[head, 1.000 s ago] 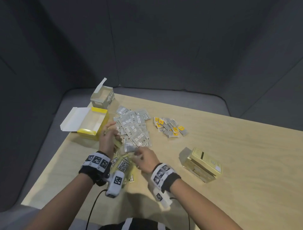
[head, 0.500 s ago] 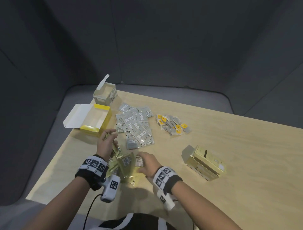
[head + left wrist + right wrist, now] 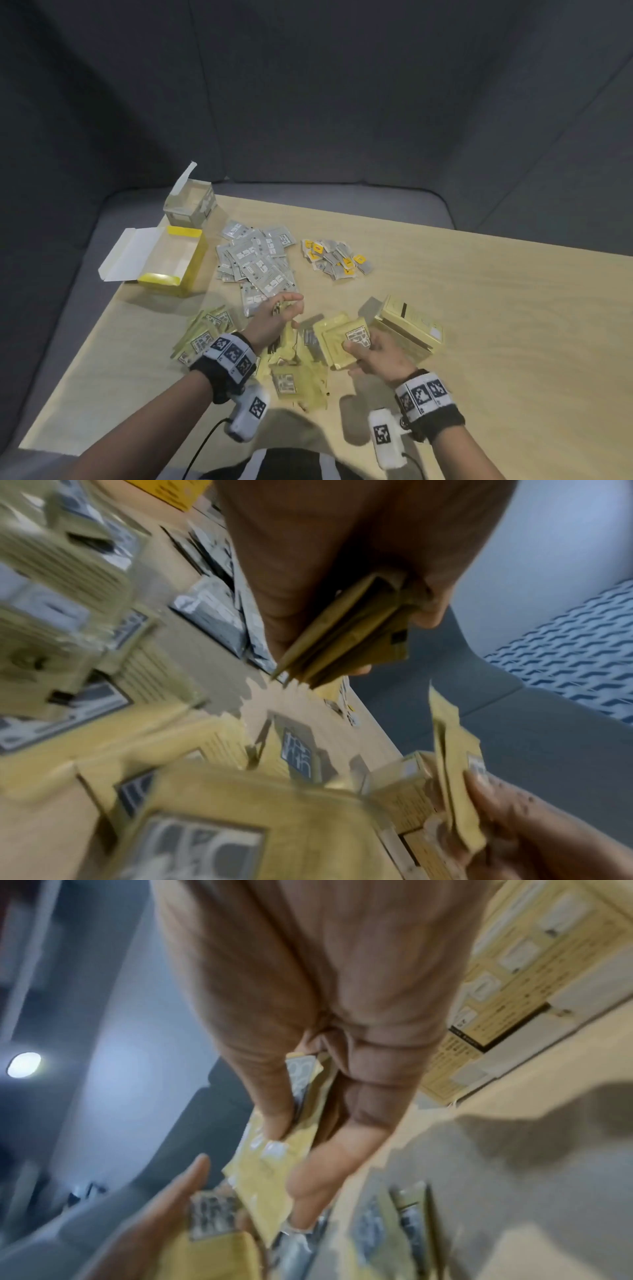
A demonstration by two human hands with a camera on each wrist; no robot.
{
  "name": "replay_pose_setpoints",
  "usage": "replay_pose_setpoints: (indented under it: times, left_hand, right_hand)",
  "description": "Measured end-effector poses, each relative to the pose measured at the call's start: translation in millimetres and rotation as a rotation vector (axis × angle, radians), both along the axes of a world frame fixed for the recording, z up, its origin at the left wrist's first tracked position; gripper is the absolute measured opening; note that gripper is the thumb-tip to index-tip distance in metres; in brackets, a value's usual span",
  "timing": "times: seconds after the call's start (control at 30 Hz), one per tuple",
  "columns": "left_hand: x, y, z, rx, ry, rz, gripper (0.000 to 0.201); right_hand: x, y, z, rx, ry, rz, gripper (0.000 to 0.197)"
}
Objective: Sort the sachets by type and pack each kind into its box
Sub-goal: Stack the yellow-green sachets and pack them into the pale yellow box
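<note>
1. Dark grey padded walls close in a pale wooden table, which carries three kinds of sachets and three boxes.
2. At the far left corner stand an open grey box and, just nearer, an open yellow box with its lid flap folded out.
3. Beside them lies a heap of silver sachets; to its right, apart, a smaller cluster of yellow-tagged sachets.
4. Near the person, gold sachets lie scattered across the table's front.
5. The left hand is clamped on a small stack of gold sachets, fingers and thumb curled round them.
6. The right hand pinches a second stack between thumb and fingers, just beside a closed cream box.
</note>
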State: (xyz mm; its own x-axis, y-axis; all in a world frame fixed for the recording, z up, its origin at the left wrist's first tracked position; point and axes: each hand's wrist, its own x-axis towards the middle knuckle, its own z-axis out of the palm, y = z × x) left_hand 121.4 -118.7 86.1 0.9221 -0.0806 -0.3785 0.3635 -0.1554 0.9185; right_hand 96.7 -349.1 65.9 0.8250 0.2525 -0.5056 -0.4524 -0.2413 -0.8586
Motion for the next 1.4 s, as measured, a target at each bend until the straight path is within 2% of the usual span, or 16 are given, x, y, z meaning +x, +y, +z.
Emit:
replay_pose_setpoints:
  times: [0.13, 0.23, 0.37, 0.5, 0.57, 0.7, 0.77, 0.87, 0.97, 1.03, 1.07, 1.17, 1.2, 1.23, 1.3, 1.4]
  left_hand:
    - [-2, -14, -2, 0.067, -0.035, -0.080, 0.026]
    - [-3, -22, 1, 0.001, -0.054, -0.041, 0.045]
    - [1, -36, 11, -0.140, -0.022, -0.045, 0.077]
    - [7, -44, 19, -0.273, -0.006, -0.056, 0.033]
    - [8, -46, 21, -0.345, 0.010, -0.018, 0.029]
    - [11, -45, 24, -0.253, 0.008, 0.113, 0.028]
    - [13, -38, 31, -0.201, 0.061, 0.136, 0.038]
    - [14, -26, 40, -0.196, 0.179, -0.012, 0.049]
    - [6, -19, 47, -0.225, 0.221, -0.249, 0.037]
    - [4, -11, 43, -0.224, 0.221, -0.309, 0.033]
    - [3, -5, 41, -0.221, 0.228, -0.309, 0.037]
    - [0, 11, 29, -0.171, 0.254, -0.261, 0.090]
    - [-3, 15, 24, -0.141, 0.248, -0.256, 0.097]
    - [-7, 16, 22, -0.108, 0.237, -0.269, 0.094]
    - [-14, 19, 17, -0.027, 0.257, -0.283, 0.067]
    - [-18, 32, 8, 0.041, 0.376, -0.191, 0.035]
  right_hand:
    - [-2, -2, 6, 0.184, 0.015, -0.225, 0.040]
    - [-4, 4, 17, 0.237, -0.010, -0.239, 0.029]
    - [0, 17, 26, 0.274, -0.027, -0.192, 0.029]
    - [7, 26, 28, 0.280, -0.072, -0.205, 0.030]
    - [7, 30, 32, 0.247, -0.083, -0.183, 0.028]
    - [14, 31, 34, -0.102, -0.271, -0.184, 0.006]
    - [21, 25, 37, -0.084, -0.379, -0.273, 0.022]
    - [25, 24, 47, 0.073, -0.325, -0.251, 0.042]
    - [25, 38, 48, -0.009, -0.284, -0.174, 0.050]
    - [22, 48, 45, -0.064, -0.296, -0.168, 0.051]
    - [20, 53, 43, -0.058, -0.308, -0.181, 0.050]
    - [10, 66, 39, 0.019, -0.331, -0.228, 0.045]
    - [8, 70, 37, 0.017, -0.347, -0.225, 0.043]
    - [5, 74, 35, -0.017, -0.372, -0.202, 0.042]
    - [2, 81, 29, -0.080, -0.416, -0.132, 0.042]
    - [0, 85, 18, -0.184, -0.486, -0.064, 0.035]
